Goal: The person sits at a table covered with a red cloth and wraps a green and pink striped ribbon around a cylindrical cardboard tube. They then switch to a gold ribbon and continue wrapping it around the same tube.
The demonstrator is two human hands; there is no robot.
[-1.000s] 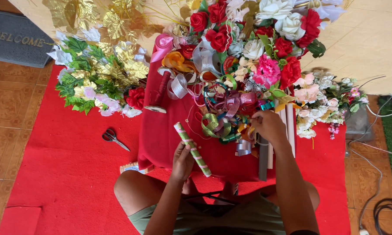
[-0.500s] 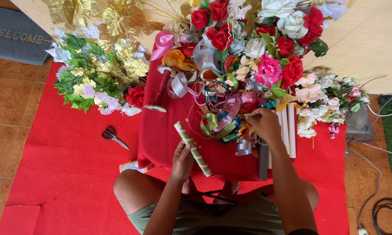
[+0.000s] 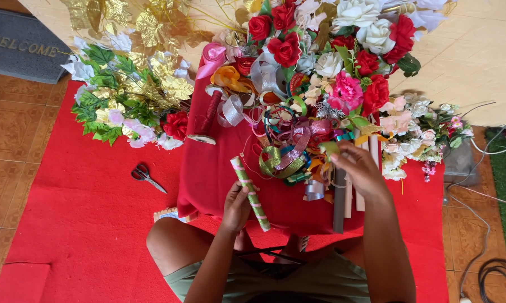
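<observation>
Underneath everything, a red carpet (image 3: 67, 224) spread over brown floor tiles, with a red-draped low table (image 3: 208, 174) set in its middle as the working surface. Behind the table, against the pale wall, a tall heap of artificial roses (image 3: 331, 50) in red, white and pink. Left of the table, a second spray of green leaves, gold foliage and pale flowers (image 3: 124, 95) laid flat on the carpet. Right of the table, a smaller bunch of cream and pink blossoms (image 3: 416, 129), apparently kept within reach. Far left of the table, a grey doormat (image 3: 20, 45). On the table's middle, a tangled pile of ribbon curls (image 3: 286, 151) in green, purple, silver and orange, loose as though for picking through. Near the table's front right edge, several flat sticks (image 3: 345, 196) lying side by side. Near the table's back left, a dark red ribbon spool (image 3: 208, 118) lying down. Left of the table on the carpet, small black scissors (image 3: 146, 177), set aside but close. At the table's front edge, the left hand (image 3: 236, 207) closed around a rolled tube wrapped in green and pink patterned paper (image 3: 250, 193), held slanting above the cloth, seemingly to steady it. Over the ribbon pile, the right hand (image 3: 359, 168) with fingertips pinched on a small yellow-green ribbon piece (image 3: 329, 148), lifted just clear of the tangle.
</observation>
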